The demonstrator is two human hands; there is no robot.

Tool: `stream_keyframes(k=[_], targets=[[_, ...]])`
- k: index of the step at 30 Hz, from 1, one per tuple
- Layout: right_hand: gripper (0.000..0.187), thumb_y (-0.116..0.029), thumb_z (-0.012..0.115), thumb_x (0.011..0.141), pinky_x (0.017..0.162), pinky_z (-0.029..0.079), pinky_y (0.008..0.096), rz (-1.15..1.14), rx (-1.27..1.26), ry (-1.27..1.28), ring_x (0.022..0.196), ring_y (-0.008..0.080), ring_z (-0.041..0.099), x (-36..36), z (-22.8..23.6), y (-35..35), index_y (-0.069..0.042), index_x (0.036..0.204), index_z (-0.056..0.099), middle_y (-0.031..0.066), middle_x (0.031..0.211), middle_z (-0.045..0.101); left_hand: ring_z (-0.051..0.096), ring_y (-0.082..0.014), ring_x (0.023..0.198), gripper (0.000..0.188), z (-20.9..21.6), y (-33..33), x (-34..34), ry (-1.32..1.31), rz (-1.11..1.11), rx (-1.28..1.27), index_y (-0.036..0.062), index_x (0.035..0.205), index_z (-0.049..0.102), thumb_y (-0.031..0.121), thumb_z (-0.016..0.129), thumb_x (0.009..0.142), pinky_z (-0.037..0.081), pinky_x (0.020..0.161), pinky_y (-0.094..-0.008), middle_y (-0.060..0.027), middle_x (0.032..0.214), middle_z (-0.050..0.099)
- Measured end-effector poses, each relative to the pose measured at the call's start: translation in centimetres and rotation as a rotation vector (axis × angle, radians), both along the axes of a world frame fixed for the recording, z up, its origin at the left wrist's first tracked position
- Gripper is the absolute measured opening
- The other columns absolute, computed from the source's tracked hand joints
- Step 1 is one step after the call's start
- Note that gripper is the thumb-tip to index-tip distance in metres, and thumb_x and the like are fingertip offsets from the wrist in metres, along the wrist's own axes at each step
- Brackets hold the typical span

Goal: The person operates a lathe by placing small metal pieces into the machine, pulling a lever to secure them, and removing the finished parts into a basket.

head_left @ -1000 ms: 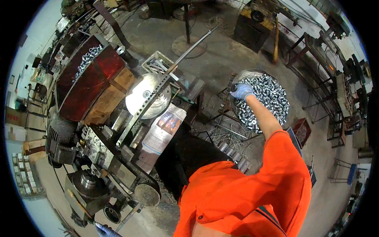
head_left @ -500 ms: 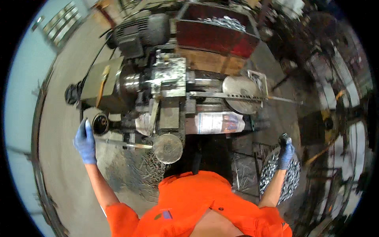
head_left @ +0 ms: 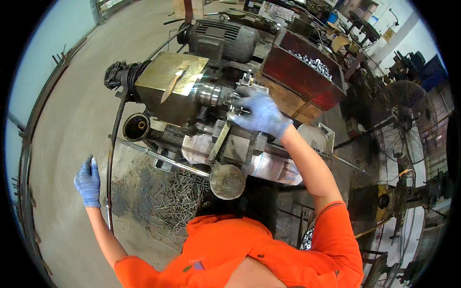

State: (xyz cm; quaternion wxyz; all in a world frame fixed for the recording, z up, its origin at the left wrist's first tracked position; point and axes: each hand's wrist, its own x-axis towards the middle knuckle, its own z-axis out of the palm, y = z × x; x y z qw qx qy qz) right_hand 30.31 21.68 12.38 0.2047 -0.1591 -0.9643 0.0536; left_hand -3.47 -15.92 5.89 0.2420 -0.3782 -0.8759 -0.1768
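Observation:
My right hand [head_left: 261,113], in a blue-grey glove, reaches across to the lathe's chuck [head_left: 210,95]. Its thumb and fingers curl around a spot just right of the chuck; what lies in the grip is hidden. My left hand [head_left: 88,182], gloved the same way, hangs low at the left with its fingers pointing up and holds nothing. It is apart from the dark hose [head_left: 113,168] beside it. A long steel lever [head_left: 163,157] slants in front of the machine toward a round metal disc [head_left: 227,182].
A wooden-handled brush [head_left: 174,85] lies on the headstock cover [head_left: 189,67]. Behind are an electric motor [head_left: 223,41] and a red bin [head_left: 302,67] of metal parts. Metal shavings [head_left: 180,197] litter the floor. A fan [head_left: 401,113] stands at right.
My right hand has moved from the basin of small metal parts, low at the right, up and left to the chuck. My left hand has dropped away from the lever's end. The view has turned.

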Motion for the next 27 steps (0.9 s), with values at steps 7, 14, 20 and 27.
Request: stream_keyframes(k=[7, 14, 20, 27], targets=[[0.042, -0.043, 0.064, 0.073, 0.077, 0.045, 0.0395, -0.063, -0.041, -0.371, 0.081, 0.0344, 0.058, -7.1, -2.4, 2.5, -0.002, 0.082, 0.068, 0.0204, 0.08, 0.062, 0.061, -0.0293, 0.061, 0.03, -6.0, -2.7, 1.6, -0.436, 0.098, -0.064, 0.0128, 0.104, 0.066, 0.035, 0.053, 0.088, 0.046, 0.059, -0.0393, -0.0168, 0.072, 0.063], [0.046, -0.045, 0.067, 0.069, 0.07, 0.048, 0.0399, -0.075, -0.167, -0.302, 0.071, 0.0357, 0.06, -7.8, -3.9, 3.5, 0.001, 0.077, 0.064, 0.0215, 0.071, 0.061, 0.06, -0.0308, 0.059, 0.038, -4.7, -0.7, 2.6, -0.28, 0.037, -0.108, 0.0093, 0.108, 0.063, 0.039, 0.055, 0.086, 0.045, 0.056, -0.0399, -0.017, 0.067, 0.061], [0.054, -0.051, 0.065, 0.069, 0.07, 0.049, 0.0398, -0.134, -0.236, -0.348, 0.071, 0.0365, 0.06, -8.4, -2.8, 3.5, 0.002, 0.076, 0.065, 0.0234, 0.072, 0.061, 0.06, -0.032, 0.06, 0.038, -4.8, -0.6, 2.6, -0.295, 0.077, -0.165, 0.0106, 0.111, 0.062, 0.038, 0.055, 0.086, 0.046, 0.057, -0.0416, -0.0166, 0.067, 0.061], [0.059, -0.054, 0.068, 0.071, 0.063, 0.047, 0.0337, -0.3, -0.645, -0.123, 0.058, 0.0175, 0.057, -8.9, -2.0, 5.0, 0.005, 0.071, 0.066, 0.0122, 0.061, 0.062, 0.06, -0.0329, 0.062, 0.04, -4.9, -2.0, 2.6, -0.258, 0.08, -0.252, 0.0122, 0.113, 0.061, 0.04, 0.055, 0.085, 0.046, 0.059, -0.0432, -0.0162, 0.069, 0.062]])
